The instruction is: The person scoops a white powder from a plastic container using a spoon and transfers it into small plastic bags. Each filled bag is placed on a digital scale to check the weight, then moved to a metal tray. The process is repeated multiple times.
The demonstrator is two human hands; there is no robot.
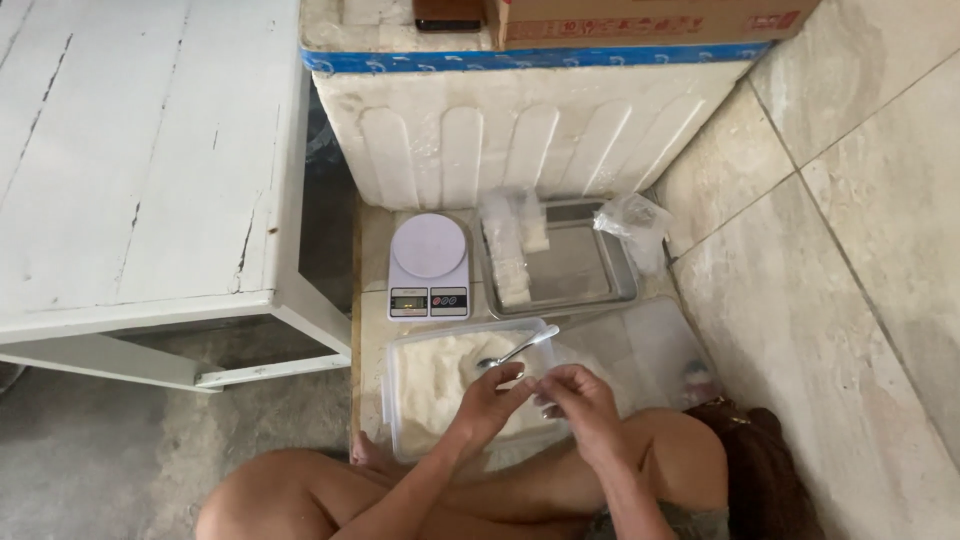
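Over the tub [405, 395] of white mash, in front of the scale [429, 266], the left hand [490, 400] and right hand [580, 400] pinch together a small clear bag [549, 390], beside the spoon [517, 350].

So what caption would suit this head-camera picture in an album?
Seated person's hands meet over a tub of white paste, kitchen scale nearby.

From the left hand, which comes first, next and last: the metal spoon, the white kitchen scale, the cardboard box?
1. Metal spoon: just above the left hand, over the clear tub of white stuff.
2. White kitchen scale: farther up, on the floor.
3. Cardboard box: farthest, on top of the white foam cooler.
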